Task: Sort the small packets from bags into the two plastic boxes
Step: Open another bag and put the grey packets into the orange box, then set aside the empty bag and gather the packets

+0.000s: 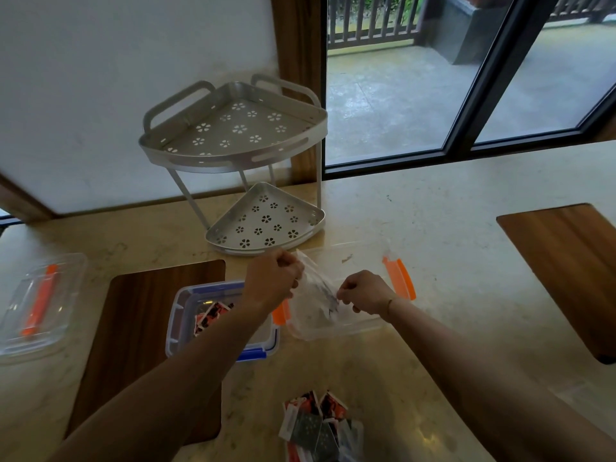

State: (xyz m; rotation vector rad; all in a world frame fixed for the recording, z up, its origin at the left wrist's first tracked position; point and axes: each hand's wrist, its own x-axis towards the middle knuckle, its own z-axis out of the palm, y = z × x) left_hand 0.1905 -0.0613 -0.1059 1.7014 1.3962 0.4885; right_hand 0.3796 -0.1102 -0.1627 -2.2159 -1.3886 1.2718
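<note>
Two hands, one bag held over the orange box.
Bag [316, 288] is pinched by left hand [271, 281] and right hand [363, 293], each grip pressed together, so packets fall into box [398, 278].

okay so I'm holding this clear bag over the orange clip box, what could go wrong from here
Both the left hand and right hand pinch the clear bag above the orange-clip box. If it tips unevenly, packets could spill onto the counter or into the neighbouring blue-clip box, mixing the sorts. The loose pile of packets lies near the counter's front edge and might get brushed off.
</note>
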